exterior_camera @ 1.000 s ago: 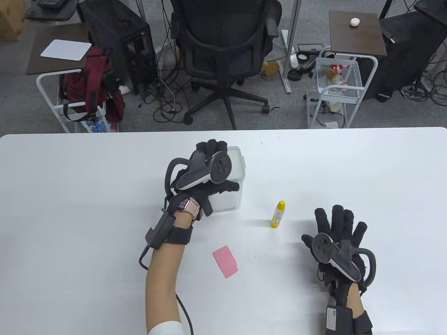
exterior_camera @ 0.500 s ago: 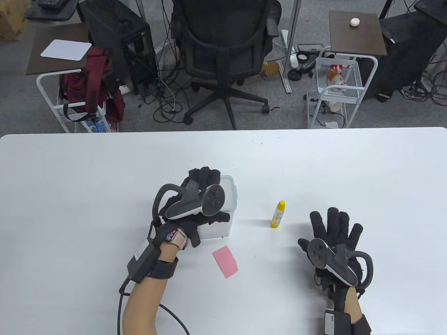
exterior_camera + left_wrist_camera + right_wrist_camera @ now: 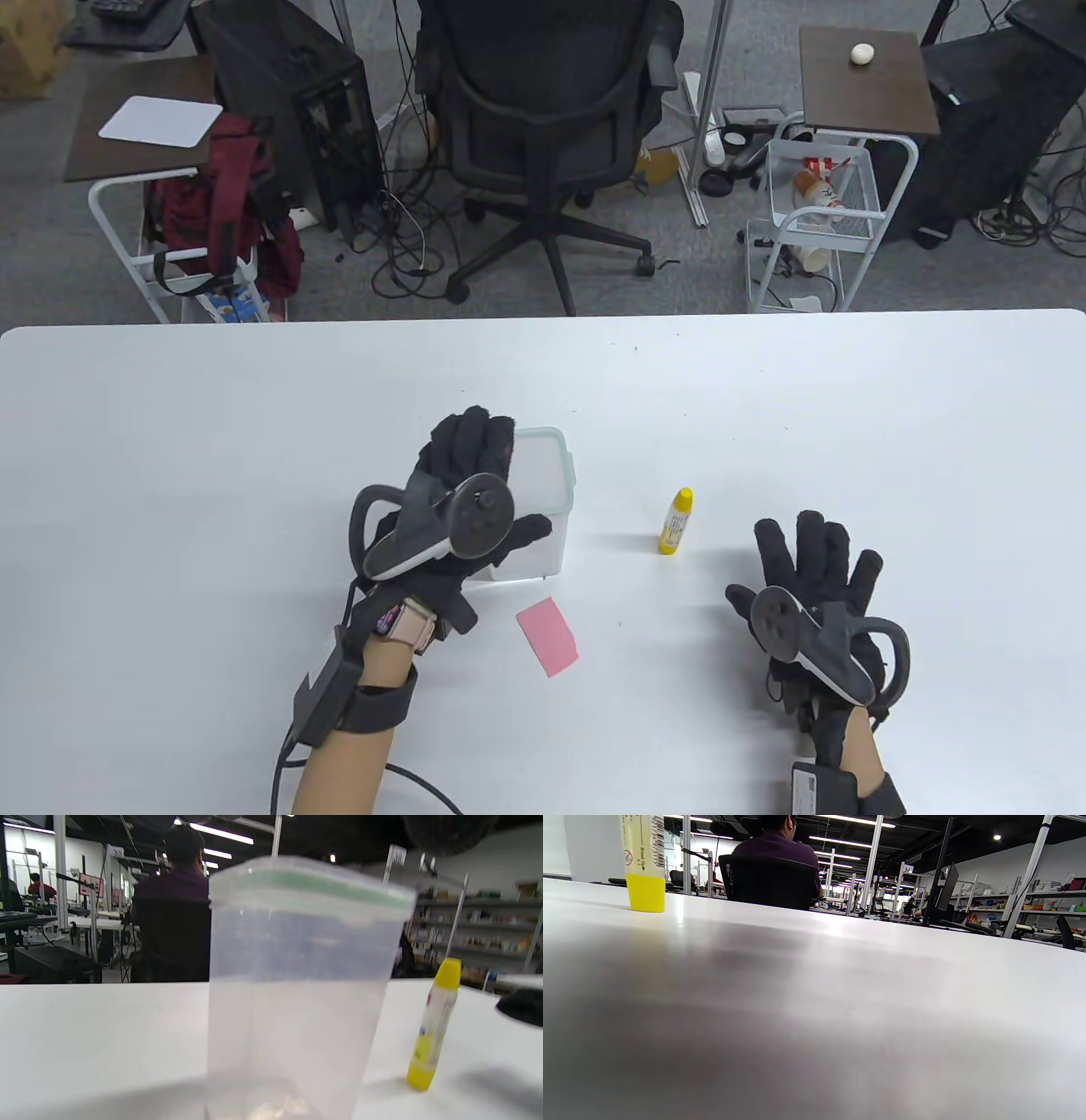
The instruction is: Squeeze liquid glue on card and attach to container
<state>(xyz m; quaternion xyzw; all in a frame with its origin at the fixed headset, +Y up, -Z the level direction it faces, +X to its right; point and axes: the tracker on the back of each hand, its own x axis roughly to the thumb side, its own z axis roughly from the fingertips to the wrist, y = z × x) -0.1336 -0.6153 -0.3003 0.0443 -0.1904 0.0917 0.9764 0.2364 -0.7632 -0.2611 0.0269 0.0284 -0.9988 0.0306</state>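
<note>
Since a second ago the left hand [image 3: 462, 501] has drawn the container [image 3: 539, 501] back toward the person and stopped; its fingers now lie looser over the lid's left side, thumb stretched along the near wall, and whether it still grips is hard to tell from above. The right hand [image 3: 806, 586] rests flat and spread on the table [image 3: 170, 467], holding nothing. This looks like the staging step, with gluing not yet begun. Next the right hand would need to reach up and to its left for the glue bottle [image 3: 675, 521], which stands upright, yellow cap on top, long axis vertical. The pink card [image 3: 549, 636] lies flat just right of the left wrist, long axis slanting away to the left; the container sits upright, lid on
</note>
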